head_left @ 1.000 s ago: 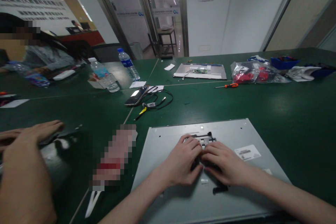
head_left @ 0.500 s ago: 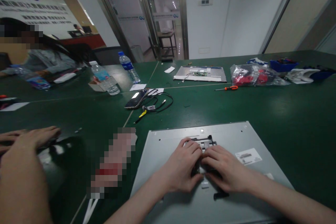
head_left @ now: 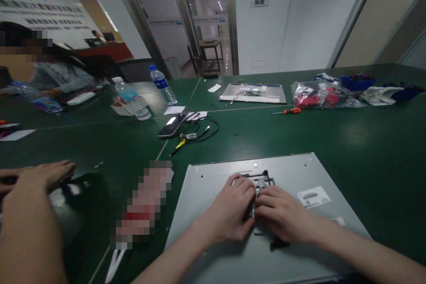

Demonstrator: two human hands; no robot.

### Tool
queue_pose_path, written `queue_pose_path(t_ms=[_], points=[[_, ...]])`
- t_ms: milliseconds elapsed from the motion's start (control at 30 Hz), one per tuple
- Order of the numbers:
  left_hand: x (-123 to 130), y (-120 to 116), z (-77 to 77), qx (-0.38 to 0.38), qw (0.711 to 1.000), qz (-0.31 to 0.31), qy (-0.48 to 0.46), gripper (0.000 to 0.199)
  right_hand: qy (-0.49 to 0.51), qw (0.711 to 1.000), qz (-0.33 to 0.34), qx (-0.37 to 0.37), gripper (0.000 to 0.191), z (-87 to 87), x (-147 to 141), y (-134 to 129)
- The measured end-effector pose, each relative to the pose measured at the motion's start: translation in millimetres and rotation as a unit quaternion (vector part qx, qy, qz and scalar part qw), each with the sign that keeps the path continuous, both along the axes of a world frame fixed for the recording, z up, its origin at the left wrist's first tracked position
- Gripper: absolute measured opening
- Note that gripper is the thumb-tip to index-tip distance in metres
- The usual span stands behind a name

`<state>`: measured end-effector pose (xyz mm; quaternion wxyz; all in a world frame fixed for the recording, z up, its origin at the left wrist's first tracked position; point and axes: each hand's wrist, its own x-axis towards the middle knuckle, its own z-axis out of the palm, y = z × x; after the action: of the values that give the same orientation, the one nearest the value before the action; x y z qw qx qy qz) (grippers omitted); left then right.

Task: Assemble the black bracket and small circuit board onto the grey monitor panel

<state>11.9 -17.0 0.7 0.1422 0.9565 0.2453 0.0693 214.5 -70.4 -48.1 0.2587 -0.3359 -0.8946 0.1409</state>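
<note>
A flat silver-grey metal panel (head_left: 219, 253), like the back of a display, lies on the green table before me. Both my hands meet over its middle. My left hand (head_left: 236, 206) has its fingers curled down around something dark that they mostly hide. Right beside it, my right hand (head_left: 282, 213) is bent in the same way, fingertips almost touching the left ones. Behind them shows a black bracket-like fitting (head_left: 264, 179) on the panel. A small black piece (head_left: 278, 245) lies below my right hand. A white label (head_left: 313, 197) is stuck on the panel's right side.
At left, another person's hand (head_left: 43, 175) rests over a dark, shiny item. A phone (head_left: 172, 126) and black cable (head_left: 218, 128) lie ahead, with an orange-handled screwdriver (head_left: 292, 111), a second panel (head_left: 229, 93), a plastic bag (head_left: 322, 97) and water bottles (head_left: 163, 85) beyond.
My right thumb has drawn in under the fingers, and the right hand has shifted slightly left. The left hand and the panel stay nearly still.
</note>
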Motion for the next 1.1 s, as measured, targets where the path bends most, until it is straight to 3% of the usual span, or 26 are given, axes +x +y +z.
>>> queue_pose_path(t_ms=[433, 1100], points=[[2.4, -0.9, 2.7, 0.004, 1.0, -0.003, 0.014, 0.033, -0.003, 0.999, -0.028, 0.025, 0.007, -8.6, -4.5, 2.0], [-1.5, 0.3, -1.4, 0.009, 1.0, -0.005, 0.01, 0.036, 0.012, 1.0, 0.008, -0.011, 0.01, 1.1, 6.5, 4.5]])
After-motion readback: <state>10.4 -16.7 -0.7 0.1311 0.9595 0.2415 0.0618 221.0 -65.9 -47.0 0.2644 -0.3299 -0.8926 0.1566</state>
